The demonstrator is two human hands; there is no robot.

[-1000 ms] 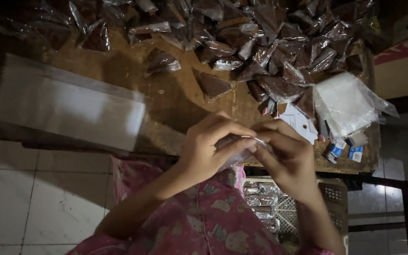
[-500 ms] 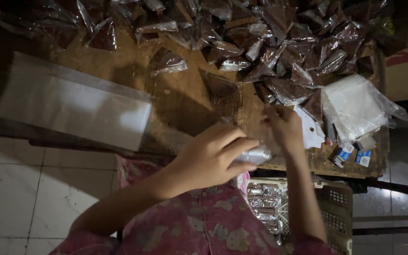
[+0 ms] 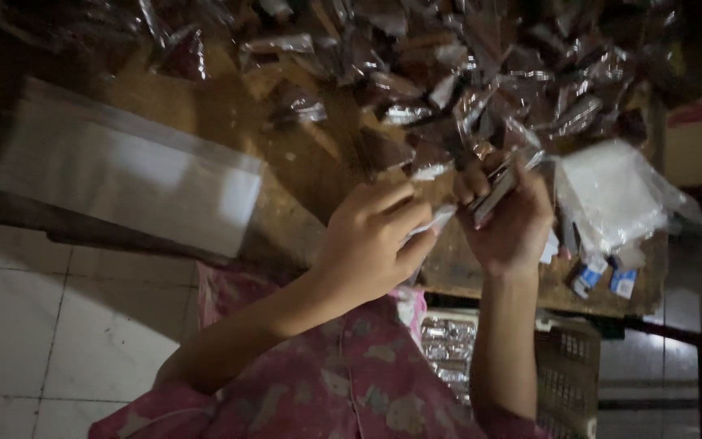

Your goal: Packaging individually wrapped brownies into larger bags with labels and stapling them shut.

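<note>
Left hand: the left hand (image 3: 371,244) is curled, fingers closed on the end of a small clear wrapper (image 3: 432,223), above the near edge of the wooden table (image 3: 286,175).
Right hand: the right hand (image 3: 509,223) has its fingers closed round a flat dark packet (image 3: 496,191), tilted, just beside the pile.
Where the packet is: in the air over the table's near right part, between the two hands, the wrapper touching or almost touching it; blur hides which.
How it will handle: light and thin, I judge; the film looks slick and crinkly, the contents stiff enough to hold a flat shape. Best pinched by the edges or a corner, since a hard squeeze in the middle could crumple it.
Pile: a heap of shiny dark packets (image 3: 448,73) covers the far half of the table, loosely jumbled.
Clear bags: a flat stack of long clear bags (image 3: 123,175) lies at the left edge, partly overhanging.
White bundle: a puffy clear bag of white sheets (image 3: 611,191) sits at the right edge.
Labels: small blue-and-white tags (image 3: 607,276) lie at the near right corner, too small to make out.
Basket: a mesh basket (image 3: 566,378) stands below the near edge, silvery packs (image 3: 448,354) inside.
</note>
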